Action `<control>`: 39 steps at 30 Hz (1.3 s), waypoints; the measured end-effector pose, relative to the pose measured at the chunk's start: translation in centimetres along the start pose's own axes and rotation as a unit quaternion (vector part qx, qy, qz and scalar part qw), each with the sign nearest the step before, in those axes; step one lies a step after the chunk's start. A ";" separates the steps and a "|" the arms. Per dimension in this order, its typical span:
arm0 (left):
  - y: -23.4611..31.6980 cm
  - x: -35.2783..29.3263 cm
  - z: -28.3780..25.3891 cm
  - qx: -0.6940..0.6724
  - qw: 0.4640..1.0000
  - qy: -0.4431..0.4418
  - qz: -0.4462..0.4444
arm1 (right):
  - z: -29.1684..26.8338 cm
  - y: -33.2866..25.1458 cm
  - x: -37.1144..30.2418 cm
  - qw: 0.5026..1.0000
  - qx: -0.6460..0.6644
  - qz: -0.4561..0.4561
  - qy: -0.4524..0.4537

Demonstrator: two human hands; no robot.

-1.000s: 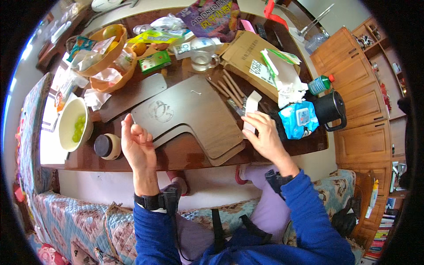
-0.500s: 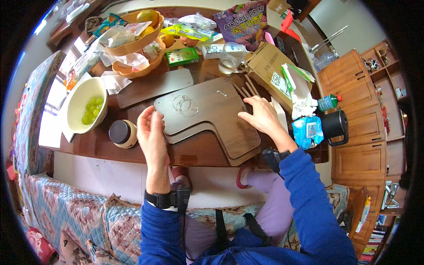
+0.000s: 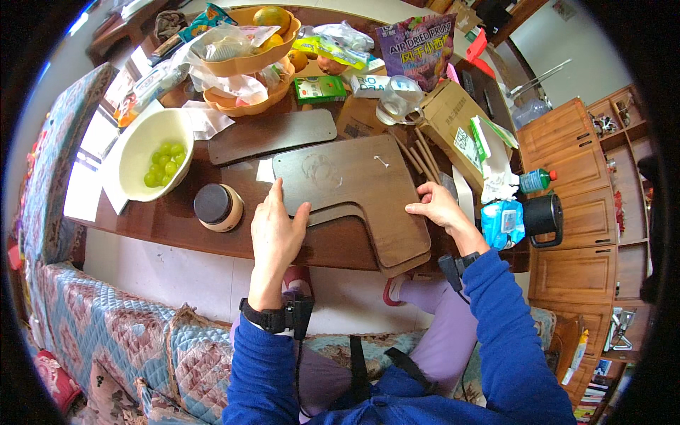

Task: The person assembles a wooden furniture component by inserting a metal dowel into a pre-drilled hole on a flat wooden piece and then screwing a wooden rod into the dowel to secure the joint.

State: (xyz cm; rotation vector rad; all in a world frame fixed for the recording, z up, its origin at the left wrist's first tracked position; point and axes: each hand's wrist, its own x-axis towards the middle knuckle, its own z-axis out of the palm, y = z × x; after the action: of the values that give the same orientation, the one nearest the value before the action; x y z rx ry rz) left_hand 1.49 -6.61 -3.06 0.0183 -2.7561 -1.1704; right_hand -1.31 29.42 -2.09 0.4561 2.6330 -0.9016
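Observation:
Two stacked L-shaped dark wood-grain panels (image 3: 386, 205) lie on the table in front of me, the upper one a little offset from the lower. My left hand (image 3: 278, 225) is open at the left edge of the panels, thumb apart and fingers stretched along the edge. At the right edge, my right hand (image 3: 440, 207) has thumb and fingers apart, its thumb over the rim; I cannot tell how firmly it touches. A small silver metal piece (image 3: 381, 161) and a ring-shaped smudge lie on the upper panel. Several thin brown rods (image 3: 425, 157) rest beyond my right hand.
A long dark panel (image 3: 276, 134) lies behind. To the left stand a bowl of grapes (image 3: 185, 126) and a dark-lidded jar (image 3: 237, 212). A tiered fruit tray (image 3: 219, 67), glass pitcher (image 3: 398, 103), cardboard box (image 3: 446, 113), blue wipes pack (image 3: 500, 237) and black mug (image 3: 544, 221) surround the panels.
My left hand has moved down and turned, its fingers now extended along the panels' left edge. My right hand has come down beside the right edge. The whole view has shifted slightly.

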 end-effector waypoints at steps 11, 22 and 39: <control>-0.6 1.3 0.2 -0.375 0.919 -0.012 -0.126 | 1.0 1.6 -0.3 0.980 0.200 -0.006 0.002; -0.5 1.2 -1.7 -0.497 0.835 -0.154 -0.179 | 0.5 3.9 -3.1 0.995 0.081 -0.058 0.031; -1.3 0.5 -2.0 -0.473 0.854 -0.078 -0.204 | -4.0 7.8 -2.2 0.940 -0.204 -0.176 0.209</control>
State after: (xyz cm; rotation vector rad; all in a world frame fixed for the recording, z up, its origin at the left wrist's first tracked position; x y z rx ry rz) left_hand 1.18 -9.00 -2.54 0.4220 -2.0077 -2.6003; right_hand 3.03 37.40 -2.34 0.0705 3.2533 -0.3397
